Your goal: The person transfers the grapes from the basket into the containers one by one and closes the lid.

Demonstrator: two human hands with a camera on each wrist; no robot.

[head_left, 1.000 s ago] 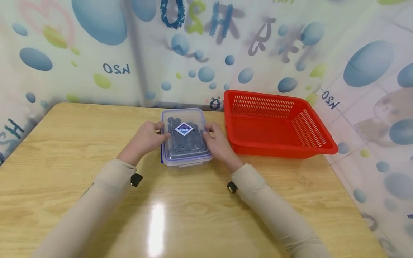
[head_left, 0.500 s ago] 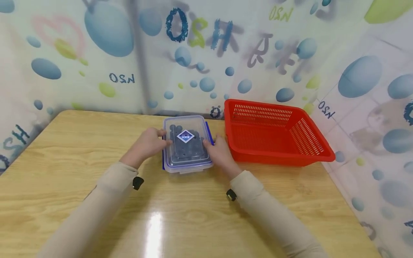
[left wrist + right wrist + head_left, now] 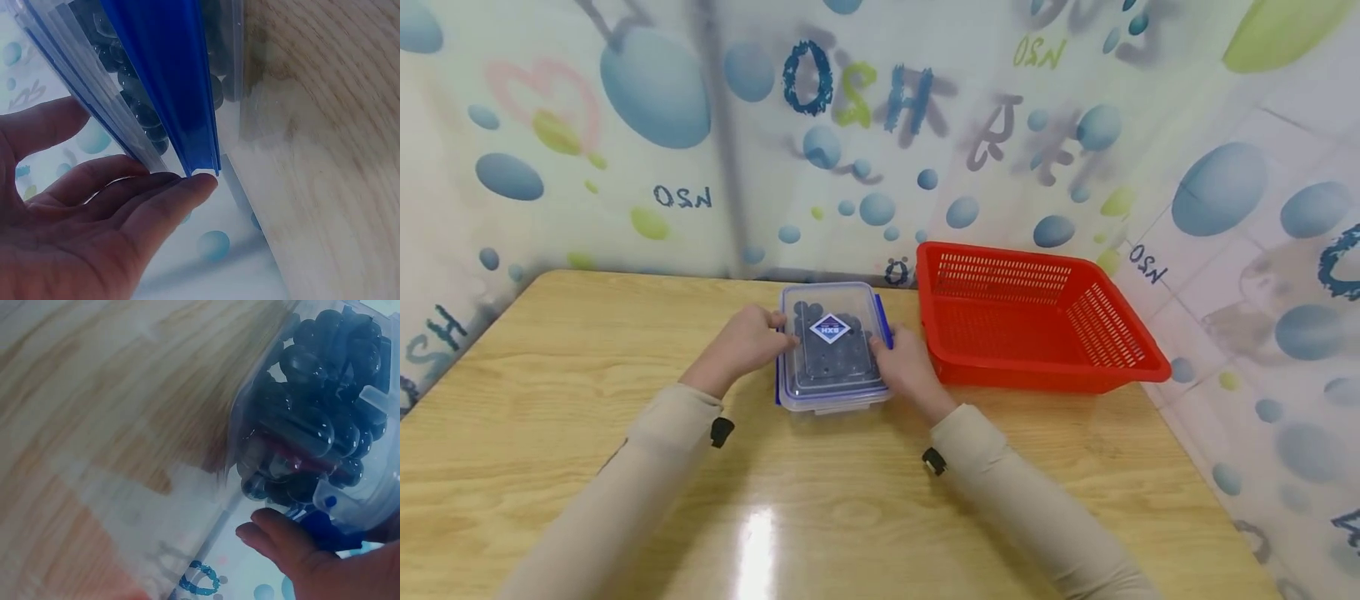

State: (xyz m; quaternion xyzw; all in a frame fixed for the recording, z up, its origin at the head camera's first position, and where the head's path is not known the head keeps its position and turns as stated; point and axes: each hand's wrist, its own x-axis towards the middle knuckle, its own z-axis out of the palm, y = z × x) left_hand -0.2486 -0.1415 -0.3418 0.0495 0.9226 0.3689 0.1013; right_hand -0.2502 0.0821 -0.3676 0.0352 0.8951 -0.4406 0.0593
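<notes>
A clear food container (image 3: 841, 379) with a blue-edged lid and a diamond label stands on the table, filled with dark round fruit (image 3: 306, 428) that look like grapes. My left hand (image 3: 741, 346) holds its left side, thumb on the lid edge; in the left wrist view the fingers (image 3: 156, 215) touch the end of the blue side latch (image 3: 165, 69). On the opposite side my right hand (image 3: 912, 371) grips the edge, thumb on the lid. The right blue latch (image 3: 883, 321) sticks outward there, with fingers (image 3: 281, 540) beside it in the right wrist view.
A red plastic basket (image 3: 1037, 375) with slotted walls stands just right of the container. Behind the wooden table (image 3: 587, 358) hangs a patterned curtain (image 3: 865, 167) with blue and green spots.
The right latch, not visible a second ago, now juts out from the container's side. My left hand stays in place. The whole head view has shifted slightly downward in frame.
</notes>
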